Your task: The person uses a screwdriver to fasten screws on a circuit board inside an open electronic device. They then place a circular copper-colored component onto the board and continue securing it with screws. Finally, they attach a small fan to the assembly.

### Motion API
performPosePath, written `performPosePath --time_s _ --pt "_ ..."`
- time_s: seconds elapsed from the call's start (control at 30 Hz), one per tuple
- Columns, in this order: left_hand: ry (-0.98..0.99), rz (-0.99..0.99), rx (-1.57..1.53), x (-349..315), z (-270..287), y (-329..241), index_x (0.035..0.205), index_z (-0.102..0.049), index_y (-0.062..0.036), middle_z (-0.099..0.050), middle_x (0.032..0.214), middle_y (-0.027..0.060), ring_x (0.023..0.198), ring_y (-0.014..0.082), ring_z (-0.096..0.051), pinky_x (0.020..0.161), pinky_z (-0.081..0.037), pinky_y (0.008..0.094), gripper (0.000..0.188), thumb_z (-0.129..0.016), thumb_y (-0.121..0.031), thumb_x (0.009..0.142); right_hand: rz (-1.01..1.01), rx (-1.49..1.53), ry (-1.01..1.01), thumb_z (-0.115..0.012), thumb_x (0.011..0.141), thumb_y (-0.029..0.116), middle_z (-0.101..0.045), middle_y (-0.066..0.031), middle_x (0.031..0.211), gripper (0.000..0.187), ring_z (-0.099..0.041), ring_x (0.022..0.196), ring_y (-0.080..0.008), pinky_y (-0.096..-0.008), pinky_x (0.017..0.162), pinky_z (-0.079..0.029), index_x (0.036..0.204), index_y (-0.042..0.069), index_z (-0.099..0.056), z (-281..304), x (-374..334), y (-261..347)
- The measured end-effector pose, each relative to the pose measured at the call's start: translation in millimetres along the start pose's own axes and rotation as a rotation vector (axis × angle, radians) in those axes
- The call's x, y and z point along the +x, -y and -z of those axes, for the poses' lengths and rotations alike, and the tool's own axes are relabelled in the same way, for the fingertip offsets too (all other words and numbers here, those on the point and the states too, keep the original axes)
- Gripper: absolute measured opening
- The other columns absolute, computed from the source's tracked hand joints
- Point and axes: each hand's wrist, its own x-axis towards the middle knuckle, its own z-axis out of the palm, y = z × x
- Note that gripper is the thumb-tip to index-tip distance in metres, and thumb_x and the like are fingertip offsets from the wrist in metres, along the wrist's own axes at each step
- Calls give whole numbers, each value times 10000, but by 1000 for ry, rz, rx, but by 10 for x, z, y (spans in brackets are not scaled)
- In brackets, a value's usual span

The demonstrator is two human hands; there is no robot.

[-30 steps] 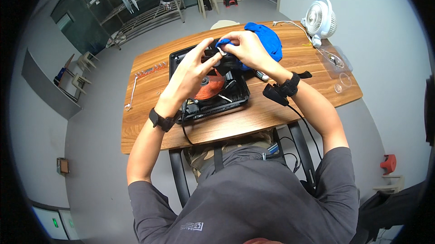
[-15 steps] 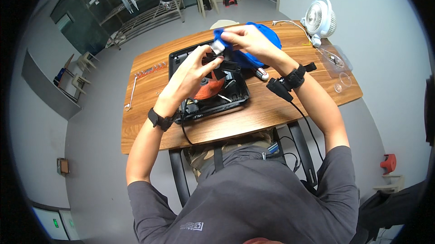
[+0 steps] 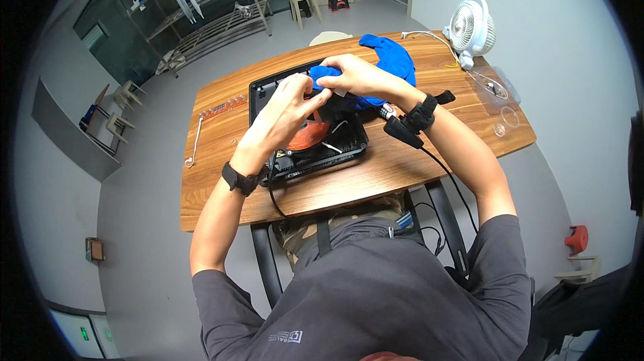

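An opened black appliance housing lies on the wooden table, with a round copper-orange coil inside. Above its far part, my right hand pinches a bunched end of a blue cloth. The rest of that cloth spreads over the table to the right. My left hand is held close beside it, thumb and fingers curled together. Whatever it grips is hidden behind the fingers and cloth. A small pale piece shows just under the right hand's fingers.
A white fan stands at the far right corner, its cable along the back edge. Clear plastic containers lie at the right. On the left are a row of small parts and a thin white rod. A dark-and-white handle lies beside the housing.
Both hands have come closer together and slightly lower. The cloth end now covers the spot where a silvery-white piece showed between the left fingers.
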Motion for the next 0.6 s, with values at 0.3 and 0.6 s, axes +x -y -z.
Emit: performPosePath --time_s 0.3,0.6 --pt "-53 23 -42 17 24 -10 1342 -678 -152 -530 1153 162 1046 331 -591 883 -539 409 575 -695 73 812 -146 101 -155 -690 953 254 -756 -129 845 322 -717 784 -170 -343 726 -563 1089 -33 -745 -126 -36 262" --pt "-70 119 -83 -36 39 15 1342 -657 -153 -531 1261 175 1107 336 -614 935 -574 409 681 -777 116 727 -163 585 -346 -573 1087 294 -691 -10 987 307 -621 903 -82 -286 842 -534 1120 19 -705 -111 18 262"
